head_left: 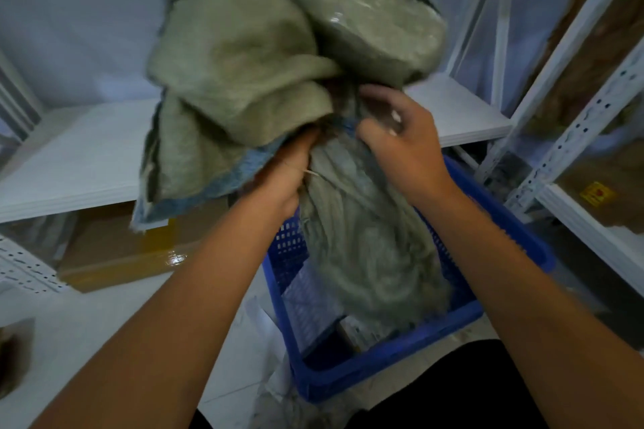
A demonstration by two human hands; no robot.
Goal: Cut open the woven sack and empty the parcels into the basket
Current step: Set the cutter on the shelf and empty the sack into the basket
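I hold a grey-green woven sack (240,56) up over a blue plastic basket (393,355) on the floor. My left hand (291,171) grips the bunched fabric at the sack's middle. My right hand (400,139) clutches the cloth just to the right of it. The sack's upper part bulges above my hands, with a wrapped parcel (376,28) showing at its top right. The sack's lower part hangs down into the basket. A small box-like parcel (359,333) lies on the basket's bottom, partly hidden by the sack.
White shelving (76,164) runs behind the sack, and a perforated metal rack (571,136) stands at the right. A taped cardboard box (115,251) sits on the floor under the left shelf. A brown object (14,355) lies at the left edge.
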